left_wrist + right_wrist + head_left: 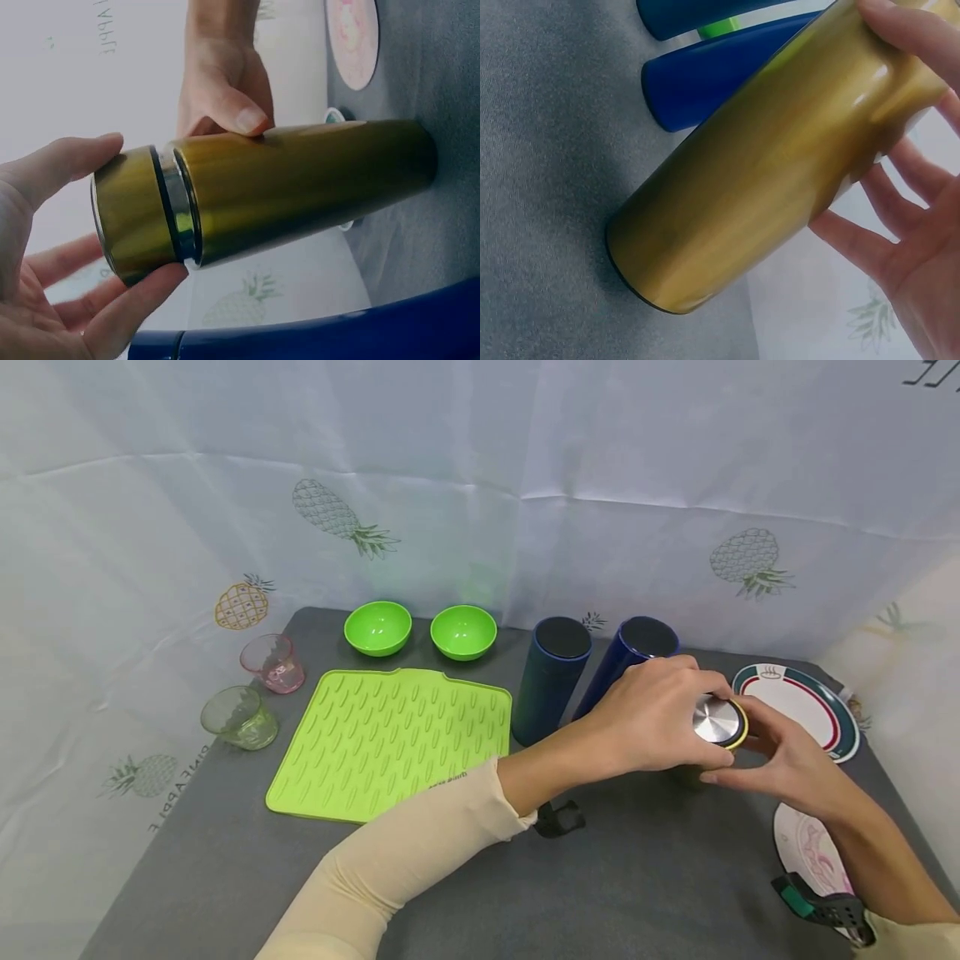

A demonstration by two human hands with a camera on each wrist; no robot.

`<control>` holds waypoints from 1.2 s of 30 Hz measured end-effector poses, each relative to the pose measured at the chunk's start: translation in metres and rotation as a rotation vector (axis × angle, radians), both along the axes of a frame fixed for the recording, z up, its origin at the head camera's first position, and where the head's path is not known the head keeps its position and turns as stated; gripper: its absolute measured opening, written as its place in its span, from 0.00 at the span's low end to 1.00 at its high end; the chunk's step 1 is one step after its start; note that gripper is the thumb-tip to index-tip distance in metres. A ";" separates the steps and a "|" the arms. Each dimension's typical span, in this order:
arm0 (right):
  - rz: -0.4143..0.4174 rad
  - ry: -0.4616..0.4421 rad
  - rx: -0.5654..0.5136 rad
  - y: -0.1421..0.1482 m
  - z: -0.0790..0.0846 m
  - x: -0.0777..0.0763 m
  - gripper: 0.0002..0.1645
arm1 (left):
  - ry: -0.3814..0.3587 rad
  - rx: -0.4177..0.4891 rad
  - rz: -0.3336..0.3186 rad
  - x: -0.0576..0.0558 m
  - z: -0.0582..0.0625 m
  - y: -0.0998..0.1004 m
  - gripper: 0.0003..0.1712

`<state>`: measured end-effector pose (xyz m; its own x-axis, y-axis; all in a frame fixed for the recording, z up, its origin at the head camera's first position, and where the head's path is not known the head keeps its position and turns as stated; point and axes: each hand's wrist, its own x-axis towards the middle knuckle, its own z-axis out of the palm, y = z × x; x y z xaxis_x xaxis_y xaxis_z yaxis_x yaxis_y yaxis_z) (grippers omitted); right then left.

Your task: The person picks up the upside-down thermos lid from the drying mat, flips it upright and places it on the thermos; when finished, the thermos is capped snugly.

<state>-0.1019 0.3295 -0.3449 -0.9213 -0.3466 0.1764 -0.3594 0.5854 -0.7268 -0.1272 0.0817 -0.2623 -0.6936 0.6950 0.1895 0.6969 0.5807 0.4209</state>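
Observation:
Near the right side of the table stands a gold thermos flask (pixel 300 176) with a silver-topped lid (pixel 716 720). My left hand (pixel 660 714) grips the lid, its thumb on one side and fingers on the other. In the left wrist view, a strip of shiny metal neck (pixel 178 202) shows between lid and body. Below the lid, my right hand (pixel 795 764) holds the upper body of the flask. The flask's bottom end (pixel 652 270) is at the grey tabletop. In the head view the hands hide most of its body.
A dark teal flask (pixel 551 685) and a blue flask (pixel 615 664) stand left of the hands. Two green bowls (pixel 378 628), a lime drying mat (pixel 397 735), a pink glass (pixel 279 667) and a greenish glass (pixel 247 722) lie farther left. Plates (pixel 798 706) are at right.

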 end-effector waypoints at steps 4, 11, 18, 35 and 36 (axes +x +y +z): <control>0.011 0.011 0.006 0.000 -0.001 0.000 0.52 | 0.013 -0.015 0.051 0.001 -0.001 0.002 0.29; 0.023 0.015 0.011 0.000 -0.002 -0.001 0.53 | 0.025 -0.099 0.107 0.003 0.000 0.005 0.31; 0.017 -0.003 0.002 0.001 -0.001 -0.001 0.55 | -0.105 -0.122 -0.119 -0.005 0.007 -0.001 0.42; 0.022 -0.014 -0.010 0.001 0.000 -0.001 0.53 | -0.080 -0.042 -0.070 -0.004 0.012 -0.007 0.31; 0.025 -0.013 -0.010 0.002 0.000 -0.001 0.51 | -0.081 -0.037 -0.068 -0.004 0.012 -0.007 0.30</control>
<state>-0.1031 0.3311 -0.3451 -0.9146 -0.3678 0.1680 -0.3642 0.5688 -0.7374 -0.1315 0.0747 -0.2500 -0.6564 0.7466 0.1081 0.7000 0.5493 0.4565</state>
